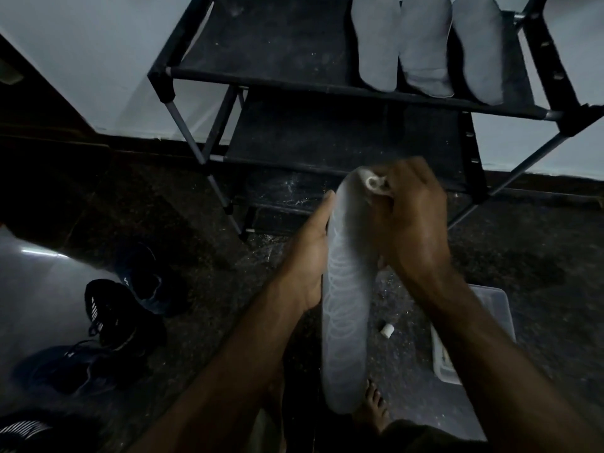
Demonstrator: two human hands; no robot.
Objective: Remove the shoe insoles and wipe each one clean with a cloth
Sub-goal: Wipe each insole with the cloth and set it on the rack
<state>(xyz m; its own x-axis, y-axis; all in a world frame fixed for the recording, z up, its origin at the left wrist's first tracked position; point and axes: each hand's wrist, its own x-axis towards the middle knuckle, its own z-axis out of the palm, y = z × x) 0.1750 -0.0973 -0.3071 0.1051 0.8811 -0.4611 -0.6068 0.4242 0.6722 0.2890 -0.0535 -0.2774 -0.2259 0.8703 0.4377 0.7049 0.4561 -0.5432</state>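
Observation:
A long pale grey insole (346, 305) with a ring pattern stands nearly upright in the middle of the view. My left hand (310, 253) holds its left edge, thumb along the rim. My right hand (411, 217) grips a small white cloth (372, 184) and presses it against the insole's upper end. Three more grey insoles (425, 44) lie side by side on the top shelf of a black shoe rack (294, 80).
Dark shoes (111, 308) lie on the speckled dark floor at the left, with another pair (65, 367) near the bottom left. A clear plastic container (490, 305) sits on the floor at the right, a small white piece (386, 331) beside it. A bare foot (372, 407) shows below the insole.

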